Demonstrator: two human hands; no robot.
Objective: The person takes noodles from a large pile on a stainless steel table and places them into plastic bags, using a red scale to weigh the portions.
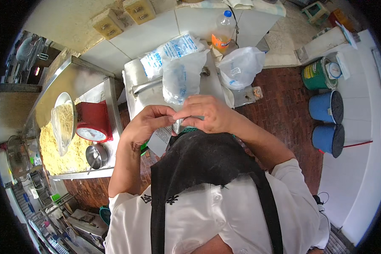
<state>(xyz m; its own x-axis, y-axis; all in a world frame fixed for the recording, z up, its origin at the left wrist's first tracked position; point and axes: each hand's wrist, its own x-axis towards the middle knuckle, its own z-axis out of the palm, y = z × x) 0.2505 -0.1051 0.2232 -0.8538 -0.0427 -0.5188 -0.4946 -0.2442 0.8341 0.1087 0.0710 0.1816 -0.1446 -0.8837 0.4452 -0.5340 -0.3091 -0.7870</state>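
Observation:
In front of my black apron my hands meet, fingertips touching. My left hand [150, 122] pinches a small whitish piece [177, 125], perhaps folded paper, and my right hand [204, 112] grips it from the other side; fingers partly hide it. A white sheet with printed writing [159, 141] hangs just below my left hand; whether it joins the small piece I cannot tell. Just beyond my fingers, a stack of clear plastic bags [181, 79] with blue print rests on a stainless steel lid [139, 103] with a bar handle. Another blue-printed plastic pack [171, 52] lies behind it.
At left, a metal-edged table [109, 95] bears loose yellow noodles [50, 158], a red dial scale [93, 117] with a bagged noodle portion [65, 123] in its pan, and a steel pot [96, 155]. Right: a knotted plastic bag [239, 68], orange soda bottle [223, 33], blue buckets [325, 106].

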